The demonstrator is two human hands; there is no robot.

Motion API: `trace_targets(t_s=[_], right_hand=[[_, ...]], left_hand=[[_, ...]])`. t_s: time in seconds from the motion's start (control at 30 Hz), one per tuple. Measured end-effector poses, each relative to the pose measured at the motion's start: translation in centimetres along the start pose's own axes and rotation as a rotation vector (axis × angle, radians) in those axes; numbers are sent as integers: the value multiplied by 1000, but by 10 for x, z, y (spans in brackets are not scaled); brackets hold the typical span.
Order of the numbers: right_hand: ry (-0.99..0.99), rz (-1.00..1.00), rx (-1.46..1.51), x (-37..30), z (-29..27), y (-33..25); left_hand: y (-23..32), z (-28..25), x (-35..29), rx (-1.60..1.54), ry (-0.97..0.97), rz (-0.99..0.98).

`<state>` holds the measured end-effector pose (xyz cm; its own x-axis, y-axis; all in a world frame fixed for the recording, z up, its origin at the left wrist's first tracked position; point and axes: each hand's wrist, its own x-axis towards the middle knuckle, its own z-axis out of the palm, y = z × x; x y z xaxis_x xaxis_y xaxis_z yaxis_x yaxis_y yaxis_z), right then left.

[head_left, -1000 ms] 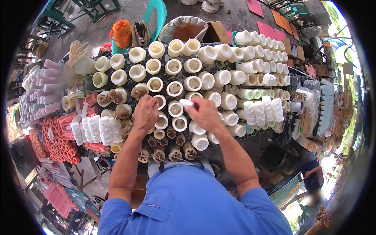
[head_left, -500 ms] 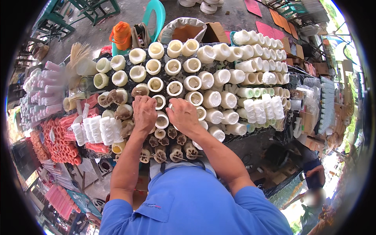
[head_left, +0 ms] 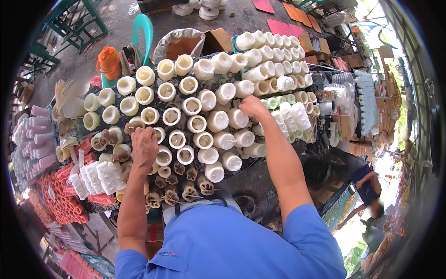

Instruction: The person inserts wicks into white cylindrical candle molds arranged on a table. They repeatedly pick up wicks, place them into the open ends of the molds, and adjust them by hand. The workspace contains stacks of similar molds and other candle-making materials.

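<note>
Rows of white wax candles (head_left: pixel 197 123), many hollowed at the top and some with a thin wick, stand on a dark-covered table. My left hand (head_left: pixel 145 145) is closed, its fingers curled down beside a brownish candle (head_left: pixel 134 124) and the white ones around it. Whatever sits in those fingers is hidden. Farther right, my right hand (head_left: pixel 254 108) reaches across, fingers bunched together over a gap near a white candle (head_left: pixel 244 88). Its fingertips hide what they hold, if anything. Flower-shaped brown candles (head_left: pixel 189 189) with sticks across them stand nearest my body.
White wrapped bundles (head_left: pixel 98 176) and red tubes (head_left: pixel 62 200) lie at the left. Smaller greenish candles (head_left: pixel 282 99) stand at the right. Behind the table are an orange jug (head_left: pixel 109 63), a green chair (head_left: pixel 143 35) and a lined sack (head_left: pixel 180 43). Another person (head_left: pixel 369 183) is at far right.
My hands have moved apart. The right one has gone from the middle rows to the right side; the left stays near the brownish candle. The whole view has shifted, moving the table leftward.
</note>
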<state>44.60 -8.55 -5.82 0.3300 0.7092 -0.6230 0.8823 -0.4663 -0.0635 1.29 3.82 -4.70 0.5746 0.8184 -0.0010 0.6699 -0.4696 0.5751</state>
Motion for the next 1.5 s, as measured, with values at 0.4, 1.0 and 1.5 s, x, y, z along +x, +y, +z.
trace_targets(t_s=[0.4, 1.0, 1.5], right_hand=[[-115, 550, 254, 50, 28, -14], [-207, 511, 76, 102, 85, 39], [-272, 398, 27, 83, 66, 33]], left_hand=[[-8, 8, -2, -2, 81, 55], [-14, -5, -4, -126, 64, 52], [-20, -20, 11, -215, -156, -77]])
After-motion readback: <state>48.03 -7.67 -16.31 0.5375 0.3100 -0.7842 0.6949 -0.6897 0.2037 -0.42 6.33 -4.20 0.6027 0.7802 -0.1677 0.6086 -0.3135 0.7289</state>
